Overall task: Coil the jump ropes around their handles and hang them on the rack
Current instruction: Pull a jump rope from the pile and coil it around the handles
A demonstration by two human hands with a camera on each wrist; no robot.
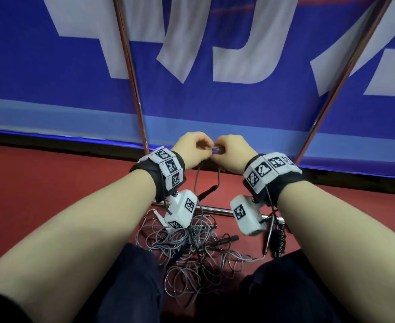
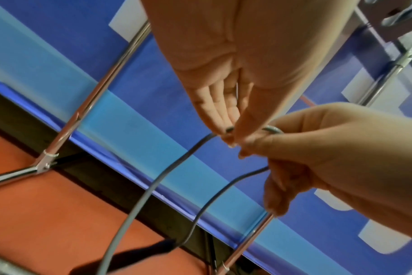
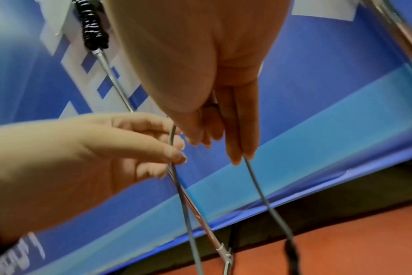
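Both hands meet in front of the rack, low by the blue banner. My left hand (image 1: 202, 148) (image 2: 227, 128) pinches a thin grey jump rope (image 2: 153, 186) between thumb and fingertips. My right hand (image 1: 225, 149) (image 3: 214, 143) holds the same rope right beside it, with a small loop over its fingers. Two strands hang down from the hands; one ends in a black handle (image 1: 207, 191) (image 3: 292, 254) that dangles above the floor. A tangled pile of more grey ropes (image 1: 191, 250) with black handles lies on the red floor between my knees.
The rack's chrome uprights (image 1: 131, 73) (image 1: 345, 73) rise on either side, and its low crossbar (image 1: 217, 209) runs just beyond the pile. One coiled rope (image 1: 278, 241) (image 3: 92, 28) hangs at the right end. A blue banner (image 1: 215, 108) stands behind.
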